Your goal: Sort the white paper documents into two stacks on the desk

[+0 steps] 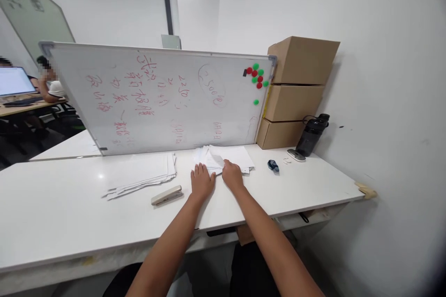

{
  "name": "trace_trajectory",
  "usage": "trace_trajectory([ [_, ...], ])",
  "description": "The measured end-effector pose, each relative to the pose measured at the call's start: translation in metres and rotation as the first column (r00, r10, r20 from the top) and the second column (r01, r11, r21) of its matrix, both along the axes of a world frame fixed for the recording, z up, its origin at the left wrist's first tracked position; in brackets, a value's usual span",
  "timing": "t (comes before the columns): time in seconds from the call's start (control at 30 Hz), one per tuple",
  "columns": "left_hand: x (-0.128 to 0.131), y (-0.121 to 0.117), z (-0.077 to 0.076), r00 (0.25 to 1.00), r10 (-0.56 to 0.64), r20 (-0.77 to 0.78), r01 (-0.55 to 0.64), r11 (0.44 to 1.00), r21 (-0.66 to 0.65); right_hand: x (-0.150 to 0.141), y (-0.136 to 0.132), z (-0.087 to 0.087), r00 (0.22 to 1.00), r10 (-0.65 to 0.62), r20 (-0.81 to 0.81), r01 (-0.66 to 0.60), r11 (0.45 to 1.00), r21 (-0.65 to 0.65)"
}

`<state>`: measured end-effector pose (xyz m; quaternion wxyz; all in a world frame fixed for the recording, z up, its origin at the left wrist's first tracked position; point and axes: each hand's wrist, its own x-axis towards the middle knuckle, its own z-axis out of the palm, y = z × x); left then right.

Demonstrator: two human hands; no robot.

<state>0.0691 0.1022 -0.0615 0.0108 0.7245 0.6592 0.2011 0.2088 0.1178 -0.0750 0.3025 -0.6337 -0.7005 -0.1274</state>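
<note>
A stack of white paper sheets [240, 157] lies on the white table at the foot of the whiteboard. My left hand [202, 180] rests flat at the stack's near left edge, fingers stretched out and thumb apart. Beside it, my right hand [232, 174] is closed, pinching the edge of a paper sheet [216, 158] that curls up from the stack. My right fingertips are partly hidden. To the left of my hands sits a beige stapler [167, 196], touched by neither. Farther left is a second, fanned pile of papers [142, 171].
A whiteboard [156, 97] with red writing and round magnets stands behind the papers. Cardboard boxes [296, 102], a dark bottle [311, 137], a computer mouse [296, 155] and a small dark blue object [273, 165] are at right. A person [52, 86] sits in the left background.
</note>
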Motion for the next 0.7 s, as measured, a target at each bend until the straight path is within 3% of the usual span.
trace_trajectory([
  [0.13, -0.0046, 0.0017, -0.0085, 0.997, 0.037, 0.061, -0.036, 0.999, -0.019, 0.0018, 0.0012, -0.0001, 0.999, 0.033, 0.017, -0.033, 0.999, -0.037],
  [0.7, -0.0044, -0.0039, -0.0053, 0.991, 0.042, 0.131, -0.043, 0.999, 0.006, 0.0022, 0.0009, -0.0001, 0.999, 0.033, 0.006, -0.032, 0.996, -0.081],
])
